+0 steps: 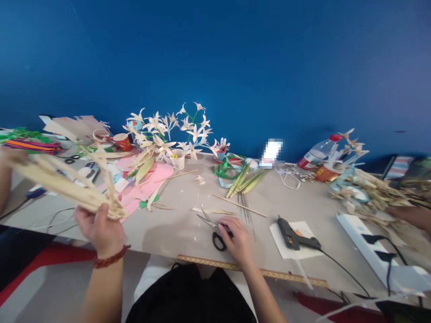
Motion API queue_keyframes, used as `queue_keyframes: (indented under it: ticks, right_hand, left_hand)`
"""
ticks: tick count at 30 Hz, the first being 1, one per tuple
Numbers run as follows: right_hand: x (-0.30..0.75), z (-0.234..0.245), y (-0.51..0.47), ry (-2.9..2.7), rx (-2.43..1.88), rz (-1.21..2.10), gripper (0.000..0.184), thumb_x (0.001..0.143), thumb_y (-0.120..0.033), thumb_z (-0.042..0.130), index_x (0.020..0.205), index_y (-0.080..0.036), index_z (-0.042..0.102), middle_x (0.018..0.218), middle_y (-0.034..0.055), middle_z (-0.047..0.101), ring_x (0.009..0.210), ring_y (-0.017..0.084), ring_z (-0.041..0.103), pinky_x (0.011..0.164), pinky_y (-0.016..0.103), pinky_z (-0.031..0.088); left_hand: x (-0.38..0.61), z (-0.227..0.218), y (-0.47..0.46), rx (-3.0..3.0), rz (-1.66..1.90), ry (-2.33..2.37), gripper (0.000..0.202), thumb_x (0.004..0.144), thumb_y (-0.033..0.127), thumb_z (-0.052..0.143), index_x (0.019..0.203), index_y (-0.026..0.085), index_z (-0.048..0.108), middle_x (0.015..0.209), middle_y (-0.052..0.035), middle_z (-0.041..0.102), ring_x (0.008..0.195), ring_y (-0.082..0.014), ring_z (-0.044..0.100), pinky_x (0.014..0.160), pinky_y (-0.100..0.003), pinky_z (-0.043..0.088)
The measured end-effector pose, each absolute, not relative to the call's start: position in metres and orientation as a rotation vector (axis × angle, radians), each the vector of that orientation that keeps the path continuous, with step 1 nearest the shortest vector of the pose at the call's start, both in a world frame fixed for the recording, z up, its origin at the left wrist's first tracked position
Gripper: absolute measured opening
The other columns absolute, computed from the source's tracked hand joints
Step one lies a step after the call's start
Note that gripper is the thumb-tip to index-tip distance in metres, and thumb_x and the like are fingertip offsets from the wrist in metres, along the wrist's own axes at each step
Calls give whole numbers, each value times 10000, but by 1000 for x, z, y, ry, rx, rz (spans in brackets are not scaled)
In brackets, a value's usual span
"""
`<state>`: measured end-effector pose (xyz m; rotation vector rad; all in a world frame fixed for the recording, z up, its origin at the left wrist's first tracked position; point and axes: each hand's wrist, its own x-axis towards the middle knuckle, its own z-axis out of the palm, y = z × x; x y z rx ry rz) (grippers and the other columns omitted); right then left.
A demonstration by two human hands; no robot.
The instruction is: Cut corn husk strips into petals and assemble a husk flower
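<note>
My left hand (103,229) is raised over the left part of the table, its fingers closed round the end of a bundle of long, pale dried corn husks (67,184). A red bracelet is on that wrist. At the husks' far left end another person's hand (11,161) shows, blurred; whether it grips them I cannot tell. My right hand (237,237) rests on the table, fingers curled over one black handle of a pair of scissors (219,241). The blades lie open, pointing away to the left. Husk strips (213,211) and a thin stick (240,206) lie just beyond.
Pale husk flowers (195,133) stand in a white cup (178,160). Right of my hand lie a glue gun (291,235) and a white power strip (363,246). A co-worker's hand (409,217) is among dried husks at far right. A ruler (215,264) lies along the front edge.
</note>
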<state>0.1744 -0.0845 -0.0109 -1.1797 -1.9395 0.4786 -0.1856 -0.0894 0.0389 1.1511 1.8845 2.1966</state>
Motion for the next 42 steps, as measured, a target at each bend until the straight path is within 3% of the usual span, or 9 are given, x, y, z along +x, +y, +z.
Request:
queue_keyframes:
  ticks: [3, 7, 12, 19, 25, 29, 32, 36, 42]
  right_hand:
    - [175, -12, -85, -1918, -1161, 484, 170, 930, -252, 504, 975, -209, 662, 990, 100, 695, 965, 245, 638, 881, 408, 513]
    - [176, -13, -86, -1970, -1191, 450, 152, 918, -240, 524, 994, -207, 651, 1002, 99, 691, 975, 252, 627, 873, 413, 511]
    - [173, -6, -82, -2103, -1219, 380, 173, 904, -230, 546, 1054, -202, 627, 1049, 100, 675, 1006, 266, 598, 878, 411, 498]
    - [161, 14, -46, -2335, -1468, 218, 127, 858, -188, 587, 959, -183, 663, 1022, 118, 667, 983, 278, 580, 885, 382, 433]
    - [157, 14, -45, -2273, -1540, 220, 138, 880, -171, 515, 808, -185, 632, 838, 75, 666, 799, 217, 601, 745, 297, 411]
    - [154, 22, -54, -2077, -1483, 333, 139, 890, -203, 495, 829, -185, 618, 842, 67, 663, 800, 210, 601, 728, 291, 407]
    - [145, 24, -65, -1838, -1324, 712, 131, 886, -272, 528, 825, -183, 602, 781, 37, 650, 721, 180, 602, 676, 267, 431]
    - [137, 19, -80, -1649, -1186, 1080, 205, 899, -358, 537, 803, -182, 577, 697, 1, 608, 629, 151, 571, 591, 240, 428]
    - [164, 8, -93, -2029, -1480, 562, 153, 898, -336, 570, 856, -191, 594, 842, 57, 629, 802, 222, 581, 717, 313, 422]
  left_hand:
    - [-157, 54, -121, 1184, 2332, 1794, 453, 817, 270, 483, 1232, 427, 394, 1368, 58, 491, 1257, -255, 515, 905, -526, 552]
    - [-154, 53, -133, 1668, 2290, 1882, 730, 700, 257, 630, 1334, 451, 325, 1356, 8, 499, 1220, -304, 539, 946, -563, 520]
    - [-191, 30, -113, 2484, 1169, 1787, 489, 711, 193, 605, 1178, 305, 511, 1163, -74, 625, 1090, -286, 604, 966, -482, 501]
    - [-228, 29, -57, 2505, 702, 2206, 484, 818, 235, 486, 1300, 196, 508, 1363, -128, 535, 1271, -319, 465, 1110, -517, 288]
    - [-163, 20, -74, 2199, 1178, 1908, 330, 884, 315, 488, 1180, 206, 588, 1251, -113, 598, 1211, -279, 515, 1057, -450, 378]
    - [-82, 9, -93, 1614, 1154, 1457, 246, 882, 393, 532, 962, 205, 670, 1013, -83, 690, 903, -218, 648, 742, -303, 521]
    - [-39, 9, -90, 1179, 1203, 1302, 332, 845, 443, 583, 1040, 184, 655, 951, -78, 702, 753, -180, 634, 584, -250, 480]
    - [-21, 17, -79, 1010, 1337, 1218, 268, 816, 417, 636, 816, 151, 664, 670, -6, 610, 597, -105, 518, 540, -203, 398]
    - [-28, 24, -79, 988, 1315, 1122, 250, 831, 377, 632, 727, 155, 585, 618, 18, 556, 572, -83, 475, 545, -193, 368]
